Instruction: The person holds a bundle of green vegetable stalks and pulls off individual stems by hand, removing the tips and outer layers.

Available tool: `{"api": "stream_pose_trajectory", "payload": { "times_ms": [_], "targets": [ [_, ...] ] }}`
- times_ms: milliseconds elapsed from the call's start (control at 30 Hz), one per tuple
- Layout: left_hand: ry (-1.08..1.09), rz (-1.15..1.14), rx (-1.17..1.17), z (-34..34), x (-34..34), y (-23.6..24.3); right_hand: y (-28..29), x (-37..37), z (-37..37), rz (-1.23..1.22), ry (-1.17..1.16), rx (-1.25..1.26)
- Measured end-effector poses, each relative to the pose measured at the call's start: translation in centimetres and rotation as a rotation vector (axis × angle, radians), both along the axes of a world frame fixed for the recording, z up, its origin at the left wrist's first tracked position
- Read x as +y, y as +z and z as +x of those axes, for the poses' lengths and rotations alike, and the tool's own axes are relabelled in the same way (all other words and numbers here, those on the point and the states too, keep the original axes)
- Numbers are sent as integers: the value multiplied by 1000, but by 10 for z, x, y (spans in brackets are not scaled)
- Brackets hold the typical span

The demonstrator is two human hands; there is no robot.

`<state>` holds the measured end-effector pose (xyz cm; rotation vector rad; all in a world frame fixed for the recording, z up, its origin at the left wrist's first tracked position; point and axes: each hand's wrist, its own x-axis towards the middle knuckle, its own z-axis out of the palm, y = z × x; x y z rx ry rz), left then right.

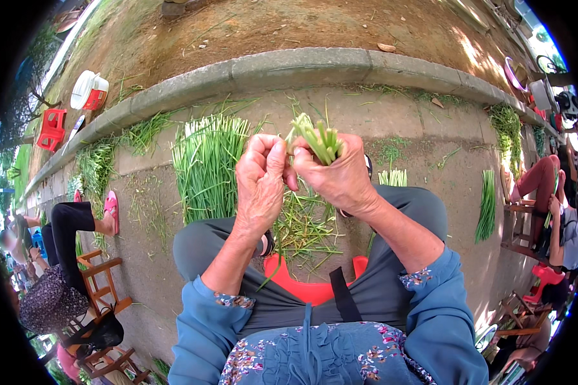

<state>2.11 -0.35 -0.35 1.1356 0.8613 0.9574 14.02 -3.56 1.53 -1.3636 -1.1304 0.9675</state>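
Note:
My right hand (340,170) is closed round a bunch of green stalks (318,139), their pale cut ends pointing up and away from me. Close beside it, my left hand (262,179) has its thumb and fingers pinched together at the bunch's left side; what they grip is too small to make out. A thick, neat stack of long green chive-like stalks (209,170) lies on the ground left of my left hand, white ends at the far side. Under my hands, loose leaf and stalk trimmings (305,231) are scattered between my feet.
I sit on a red plastic stool (302,290). Small bundles lie by my right knee (393,178) and farther right (486,208). A stone kerb (289,69) curves across the far side. Seated people flank me; a white-and-red bucket (90,91) and red stool (51,128) stand far left.

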Motion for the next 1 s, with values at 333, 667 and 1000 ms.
{"api": "stream_pose_trajectory", "payload": {
  "times_ms": [333, 667, 1000],
  "targets": [
    [120, 339, 340, -4, -1, -5, -2, 6, 9, -82, 22, 96],
    [215, 742, 553, 1, -3, -7, -8, 6, 9, -34, -3, 59],
    [148, 684, 577, 5, -11, 2, -8, 5, 6, -82, -106, 139]
  ]
}}
